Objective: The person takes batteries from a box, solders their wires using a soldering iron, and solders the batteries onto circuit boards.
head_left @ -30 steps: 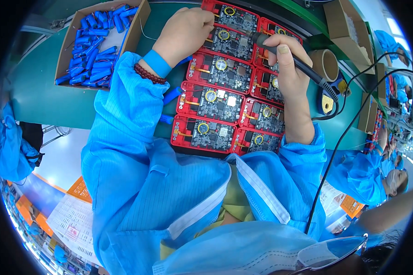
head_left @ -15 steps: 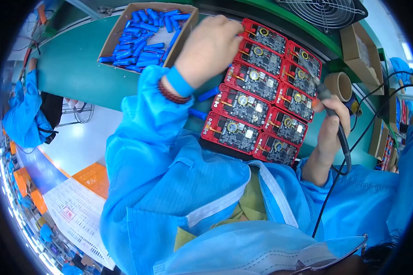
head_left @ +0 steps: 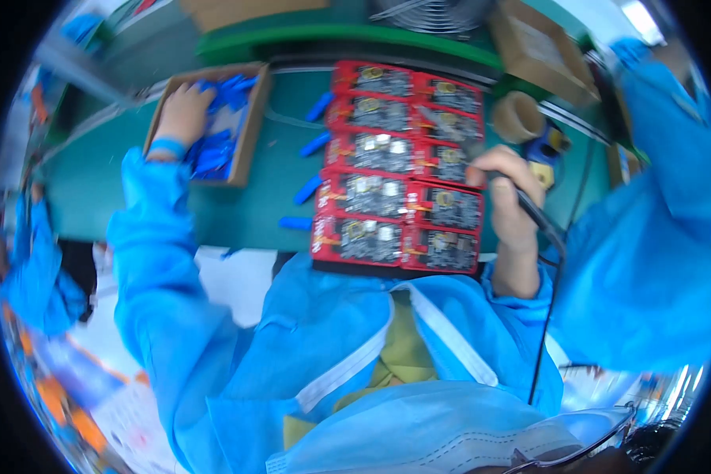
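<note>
My left hand reaches into a cardboard box of small blue parts at the left of the green bench; its fingers are down among the parts and whether they grip one is hidden. My right hand is closed around a black soldering iron, its tip over the right column of a red panel of circuit boards lying in two columns in front of me.
A few loose blue parts lie on the green bench between box and panel. A tape roll and a blue-and-yellow stand sit right of the panel. A cardboard box stands behind. Another person's blue sleeve is at right.
My left hand has left the red panel and moved left into the box of blue parts. The right hand with the iron has come back over the panel's right column.
</note>
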The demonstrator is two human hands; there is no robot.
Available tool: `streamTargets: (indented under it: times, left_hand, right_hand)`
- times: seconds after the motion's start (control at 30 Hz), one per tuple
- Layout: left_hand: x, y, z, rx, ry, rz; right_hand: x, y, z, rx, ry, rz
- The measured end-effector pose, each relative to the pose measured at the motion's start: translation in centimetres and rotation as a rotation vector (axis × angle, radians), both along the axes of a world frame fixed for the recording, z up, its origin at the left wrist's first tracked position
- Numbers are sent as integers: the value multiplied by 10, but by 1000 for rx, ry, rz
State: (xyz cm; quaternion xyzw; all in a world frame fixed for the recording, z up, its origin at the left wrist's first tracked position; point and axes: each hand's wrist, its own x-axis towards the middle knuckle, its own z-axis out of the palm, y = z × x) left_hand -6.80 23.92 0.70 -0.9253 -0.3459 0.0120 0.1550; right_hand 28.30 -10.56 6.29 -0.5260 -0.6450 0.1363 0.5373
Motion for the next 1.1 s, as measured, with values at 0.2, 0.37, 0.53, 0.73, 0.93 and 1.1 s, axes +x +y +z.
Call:
streamTargets:
  times: [0.2, 0.37, 0.53, 0.73, 0.93, 1.1]
  left_hand:
    - [-19, -9, 15, -26, -549, 29]
    - [46, -101, 64, -935, -1160, 44]
    - [116, -203, 63, -1685, -1127, -43]
    - [138, -243, 50, -2074, -1383, -90]
    - [138, -251, 52, -1891, -1481, -231]
    - [139, -249, 57, -1466, -1356, -220]
  right_hand:
    - [-1, -3, 6, 36, 12, 15]
    - [-9, 3, 3, 43, -75, 52]
    - [-44, 14, 5, 57, -205, 51]
    - [-57, 6, -16, 74, -121, -7]
    - [-59, 0, -9, 31, 25, -101]
    - [-64, -7, -1, -66, 102, -90]
